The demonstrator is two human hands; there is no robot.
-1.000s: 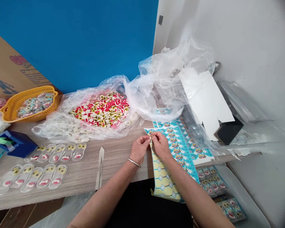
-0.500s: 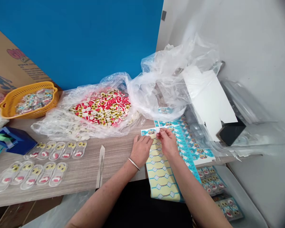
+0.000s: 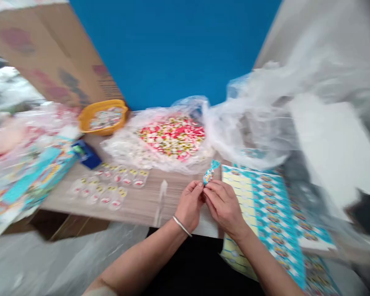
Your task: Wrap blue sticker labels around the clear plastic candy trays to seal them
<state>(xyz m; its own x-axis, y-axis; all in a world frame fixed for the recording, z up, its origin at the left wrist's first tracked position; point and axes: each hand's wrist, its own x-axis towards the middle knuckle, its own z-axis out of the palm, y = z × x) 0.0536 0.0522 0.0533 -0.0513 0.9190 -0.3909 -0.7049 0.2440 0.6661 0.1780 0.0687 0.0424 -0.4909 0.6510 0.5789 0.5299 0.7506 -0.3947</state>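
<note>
A small blue and white printed sticker [image 3: 210,173] sticks up between my two hands, above the table. My left hand [image 3: 191,202] is closed, with thumb and finger pinching the sticker's lower end. My right hand [image 3: 223,205] meets it from the other side, its fingertips pressed on the same end. What lies between the fingertips is partly hidden. Right beside my right hand is the sticker sheet [image 3: 269,205], blue prints on one part and bare yellow backing [image 3: 245,201] on the other. It hangs over the table's front edge.
A plastic bag of red, white and yellow pieces [image 3: 175,137] lies behind my hands. Clear trays [image 3: 115,201] with pieces stand in rows at left, near a blue tape dispenser [image 3: 88,154] and yellow basket [image 3: 84,123]. A pointed strip [image 3: 161,201] lies on the table. White card [image 3: 327,144] is at right.
The sticker has come off the sheet and is now held between both hands. My left hand has left the sheet and joined my right. The view has swung left.
</note>
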